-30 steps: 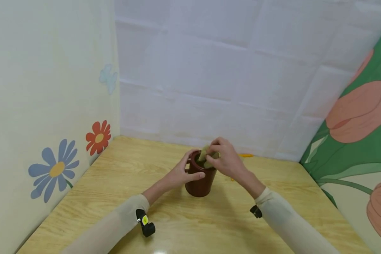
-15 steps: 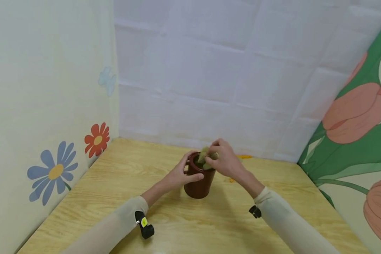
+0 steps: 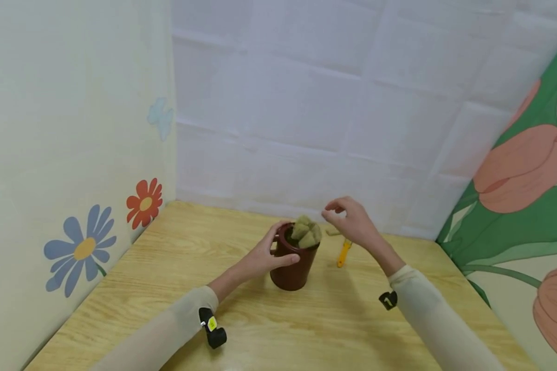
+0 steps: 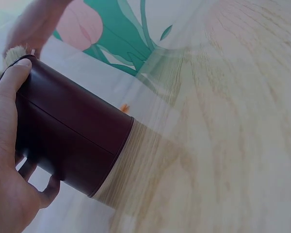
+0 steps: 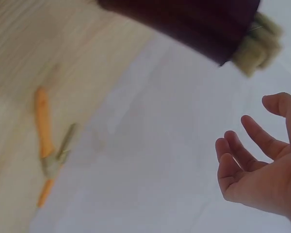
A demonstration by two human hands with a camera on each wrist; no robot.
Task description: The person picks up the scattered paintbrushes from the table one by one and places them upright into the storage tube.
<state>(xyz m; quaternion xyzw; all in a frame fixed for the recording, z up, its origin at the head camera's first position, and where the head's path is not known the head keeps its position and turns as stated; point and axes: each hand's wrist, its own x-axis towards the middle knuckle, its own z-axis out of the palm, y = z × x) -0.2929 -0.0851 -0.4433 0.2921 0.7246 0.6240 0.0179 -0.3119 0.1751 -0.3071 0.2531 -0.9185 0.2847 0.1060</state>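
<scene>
A dark maroon cup-shaped holder point(image 3: 291, 273) stands on the table, with handle-like loops on its left side. Several paintbrushes point(image 3: 307, 233) poke out of its mouth, pale bristles upward; the handles are hidden inside. My left hand point(image 3: 260, 255) grips the holder from the left, thumb across the front near the rim and, in the left wrist view, fingers behind the maroon wall point(image 4: 72, 126). To the right of the bristles, my right hand point(image 3: 353, 221) hangs in the air, apart from the holder. In the right wrist view its loosely bent fingers point(image 5: 259, 136) hold nothing.
Behind the holder to the right lie paintbrushes with orange handles point(image 3: 343, 254), their pale bristle ends partly hidden by my right hand. A white sheet point(image 3: 269, 103) backs the wooden table point(image 3: 204, 232). Flower-printed panels point(image 3: 83, 154) flank both sides.
My right hand has released the paintbrush bristles and drawn back to the right, uncovering the brush heads and an orange handle. The left hand keeps its grip on the holder.
</scene>
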